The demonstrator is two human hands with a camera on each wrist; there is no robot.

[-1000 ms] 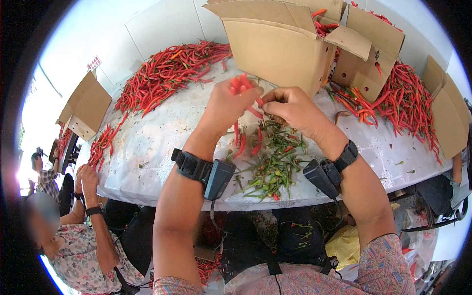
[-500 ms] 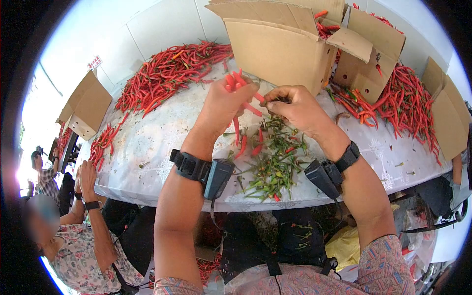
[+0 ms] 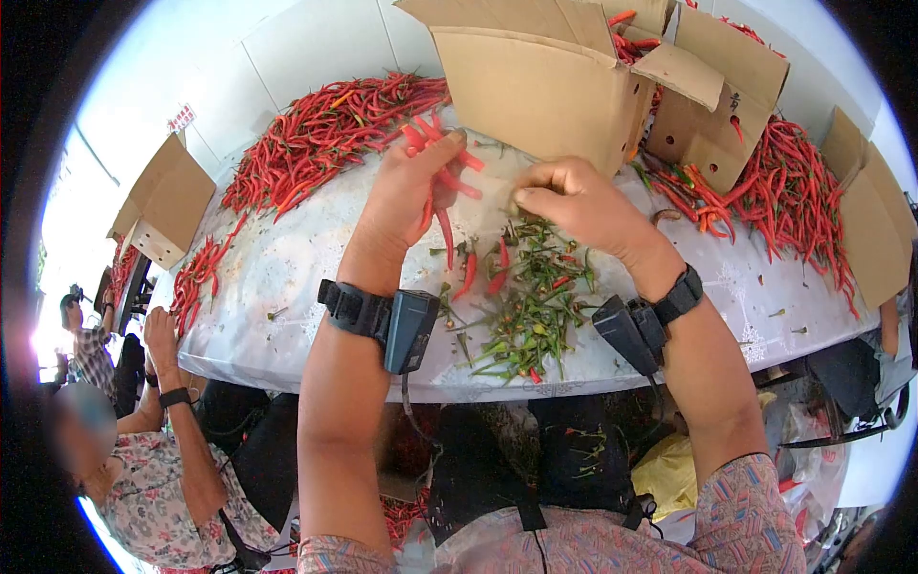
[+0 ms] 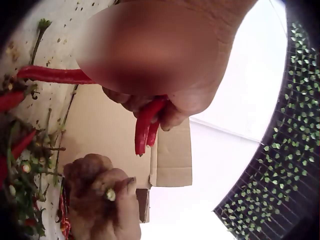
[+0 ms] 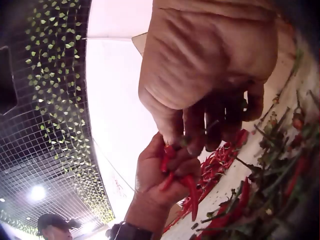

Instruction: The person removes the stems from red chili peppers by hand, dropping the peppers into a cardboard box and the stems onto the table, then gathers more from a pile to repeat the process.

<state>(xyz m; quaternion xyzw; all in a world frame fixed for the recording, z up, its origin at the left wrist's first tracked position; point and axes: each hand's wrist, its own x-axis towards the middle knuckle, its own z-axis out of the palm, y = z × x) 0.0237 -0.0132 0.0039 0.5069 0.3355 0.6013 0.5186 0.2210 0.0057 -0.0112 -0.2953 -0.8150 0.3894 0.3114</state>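
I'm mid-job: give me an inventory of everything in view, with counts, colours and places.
Table: one, whitish cover, centre
Boxes: at least four, brown, left, back and right
Chilies: uncountable, mostly red, heaped left and right, some boxed, few loose at centre
Stems: uncountable, mostly green, piled at centre
Wall: one, white, behind
Sign: one, red-and-white, wall, left
Trellis: dark with green leaves, background, wrist views
Bag: one, yellow, below table
Other people: at least two, patterned shirts, left
Wrist cameras: two, black, one per arm
Left hand: one, bare, holding several chilies
Right hand: one, bare, pinching a stem
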